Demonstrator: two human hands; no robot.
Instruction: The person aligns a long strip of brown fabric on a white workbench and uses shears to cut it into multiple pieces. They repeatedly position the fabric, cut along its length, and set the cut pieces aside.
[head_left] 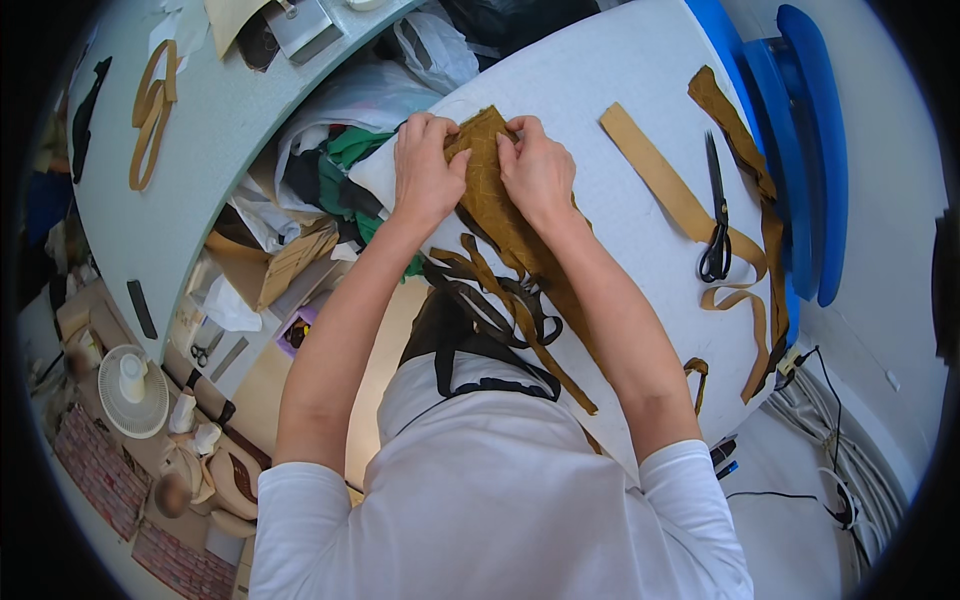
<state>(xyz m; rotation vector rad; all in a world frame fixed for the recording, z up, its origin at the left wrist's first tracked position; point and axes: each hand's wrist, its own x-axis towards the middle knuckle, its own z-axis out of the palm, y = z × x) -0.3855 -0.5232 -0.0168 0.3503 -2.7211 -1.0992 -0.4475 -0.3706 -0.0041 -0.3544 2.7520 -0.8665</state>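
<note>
A long mustard-brown cloth strip (480,170) with a stitched line pattern lies on the white table (575,80), running toward me beneath my right forearm. My left hand (430,170) closes on its left edge near the far end, fingers curled and thumb pressed to the cloth. Opposite it, my right hand (537,170) pinches the right edge between thumb and fingers. Narrow brown and black strips (500,305) lie tangled near my waist. To the right are a flat tan strip (655,170) and black-handled scissors (715,220), shut and apart from both hands.
Brown cloth offcuts (730,115) line the table's right side beside blue curved panels (800,150). On the left, a pale green table (230,100) bears a tan strap (152,125). Plastic bags (345,100) and green cloth (350,150) fill the gap between tables. Cables (840,450) lie lower right.
</note>
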